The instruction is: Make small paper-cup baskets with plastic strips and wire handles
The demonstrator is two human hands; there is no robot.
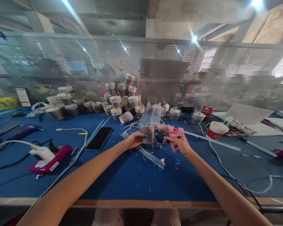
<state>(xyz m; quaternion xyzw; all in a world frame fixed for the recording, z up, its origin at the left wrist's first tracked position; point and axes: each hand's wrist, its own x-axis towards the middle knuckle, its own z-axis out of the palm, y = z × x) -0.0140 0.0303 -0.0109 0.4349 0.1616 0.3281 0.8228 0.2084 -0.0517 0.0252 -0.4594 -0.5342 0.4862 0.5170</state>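
While the left hand [134, 140] gripped a small, grey-brown, textured cup [148, 131] at the frame's centre, a pink plastic glue gun [178, 132] aimed leftward at it from just beside, long axis running crosswise, contact unclear; the right hand [183, 145] clasped the gun, a long clear stick [212, 140] jutting toward the frame's right.

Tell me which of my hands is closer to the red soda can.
Right. Your right hand, gripping the pink glue gun, is left of the can and closer to you; your left hand, holding a brownish cup, is farther left.
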